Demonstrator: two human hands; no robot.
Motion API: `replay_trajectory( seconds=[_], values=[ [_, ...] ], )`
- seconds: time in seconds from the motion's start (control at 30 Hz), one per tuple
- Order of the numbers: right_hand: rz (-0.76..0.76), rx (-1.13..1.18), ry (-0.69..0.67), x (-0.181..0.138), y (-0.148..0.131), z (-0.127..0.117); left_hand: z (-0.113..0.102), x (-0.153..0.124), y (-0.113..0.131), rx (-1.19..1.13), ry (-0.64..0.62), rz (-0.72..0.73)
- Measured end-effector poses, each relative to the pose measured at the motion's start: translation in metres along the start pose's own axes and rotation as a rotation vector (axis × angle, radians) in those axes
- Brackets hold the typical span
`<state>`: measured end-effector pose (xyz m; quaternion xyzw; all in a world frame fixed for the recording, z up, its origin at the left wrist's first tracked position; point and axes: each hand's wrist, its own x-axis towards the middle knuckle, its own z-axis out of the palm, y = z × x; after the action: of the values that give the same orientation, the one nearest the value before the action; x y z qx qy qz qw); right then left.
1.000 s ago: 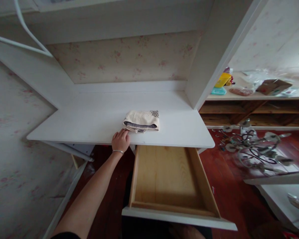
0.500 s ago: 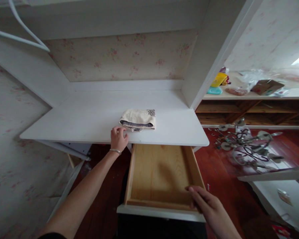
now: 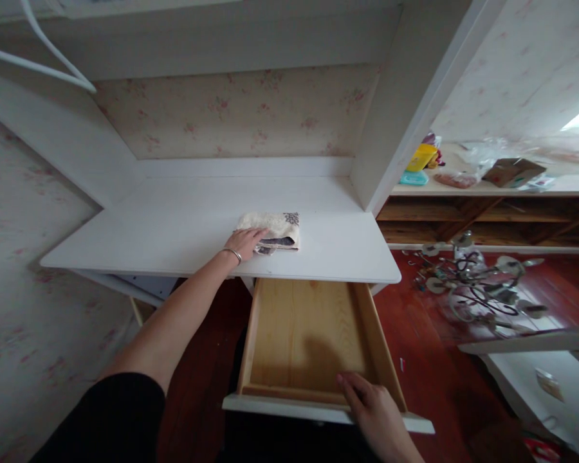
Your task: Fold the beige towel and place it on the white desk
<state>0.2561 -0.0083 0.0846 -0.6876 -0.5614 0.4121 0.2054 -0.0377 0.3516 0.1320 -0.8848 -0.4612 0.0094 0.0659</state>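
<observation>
On the white desk (image 3: 183, 199) lies a folded cream cloth (image 3: 276, 224) with a dark pattern at one corner and a dark inner side. My left hand (image 3: 247, 243), a bracelet at its wrist, rests on the cloth's left part with its fingers stretched out. Below the desktop, a wooden drawer (image 3: 294, 341) is pulled out, its bottom bare wood. My right hand (image 3: 374, 405) is closed over the drawer's white front (image 3: 280, 406), right of its middle, with the fingertips partly hidden.
White cables (image 3: 53, 64) hang at the upper left. On the right, a low shelf (image 3: 429, 209) carries a yellow container (image 3: 421, 157), a cardboard box (image 3: 514, 172) and plastic bags. A chandelier (image 3: 487, 283) lies on the red floor, near a white piece of furniture (image 3: 535, 386).
My left hand has moved from the desk's front edge up and right onto the cloth. My right hand has shifted left along the drawer front.
</observation>
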Motion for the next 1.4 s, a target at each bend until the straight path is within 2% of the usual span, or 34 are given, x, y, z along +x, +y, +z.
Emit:
replay_trajectory(
  seconds=[0.13,0.23,0.3,0.43,0.5,0.6,0.67,0.73,0.87,1.1,1.23,1.4],
  values=[
    [0.015,0.047,0.014,0.005,0.001,-0.003,-0.006,0.006,0.022,0.004,0.022,-0.047],
    [0.013,0.037,0.0,0.007,0.005,-0.003,-0.014,-0.007,0.051,-0.044,0.025,-0.001],
    [0.018,0.008,-0.007,0.007,0.008,0.0,-0.019,-0.027,0.076,-0.127,0.016,0.064],
    [0.044,-0.085,-0.003,0.008,0.015,0.007,-0.02,-0.083,0.13,-0.251,-0.038,0.213],
    [0.032,-0.138,-0.011,0.008,0.015,0.009,-0.01,-0.109,0.152,-0.292,-0.103,0.288],
    [0.002,-0.207,-0.035,0.008,0.013,0.011,0.019,-0.134,0.173,-0.327,-0.309,0.381],
    [-0.003,-0.254,-0.036,0.008,0.011,0.012,0.044,-0.138,0.177,-0.274,-0.485,0.306],
    [-0.001,-0.29,-0.038,0.007,0.008,0.011,0.066,-0.135,0.176,-0.191,-0.564,0.227],
    [0.005,-0.329,-0.05,0.005,0.004,0.011,0.094,-0.114,0.168,-0.093,-0.471,0.115],
    [0.053,-0.452,-0.036,0.005,-0.007,0.013,0.117,-0.068,0.14,-0.163,-0.364,0.066],
    [0.052,-0.47,-0.025,0.004,-0.012,0.011,0.121,-0.052,0.136,-0.224,-0.417,0.052],
    [0.049,-0.468,-0.034,0.004,-0.014,0.01,0.122,-0.043,0.147,-0.299,-0.47,0.053]
  ],
)
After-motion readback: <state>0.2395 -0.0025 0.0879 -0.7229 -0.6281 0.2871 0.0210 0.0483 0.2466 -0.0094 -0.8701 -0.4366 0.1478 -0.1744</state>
